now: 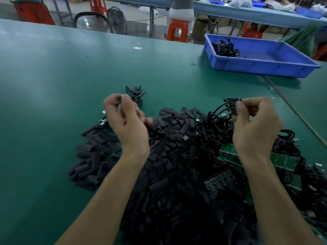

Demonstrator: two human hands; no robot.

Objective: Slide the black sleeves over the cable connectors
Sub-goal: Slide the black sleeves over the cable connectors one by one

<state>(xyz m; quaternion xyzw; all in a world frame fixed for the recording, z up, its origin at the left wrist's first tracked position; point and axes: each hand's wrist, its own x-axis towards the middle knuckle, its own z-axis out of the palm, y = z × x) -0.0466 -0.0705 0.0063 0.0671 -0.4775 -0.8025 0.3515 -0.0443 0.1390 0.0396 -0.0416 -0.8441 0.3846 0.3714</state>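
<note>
Above the middle of the dull green tabletop (53,85), the right hand (256,126) pinches a small dark green circuit board (232,100) between thumb and fingertips. The board's thin black cables (216,110) droop into the tangle below. The left hand (126,121) is blurred, with its fingers curled round silver-tipped cable ends (103,121). Whether it also holds a sleeve cannot be told. The heap of short flat black sleeves (169,131) spreads under both forearms toward the near edge, beside green circuit board panels (281,160). A blue plastic tray (265,68) holding a few assemblies sits near the far right corner. This looks like the start of one assembly, with its connectors bare. The next move probably calls for picking one sleeve, opening its flattened mouth and lining it up with a connector.
</note>
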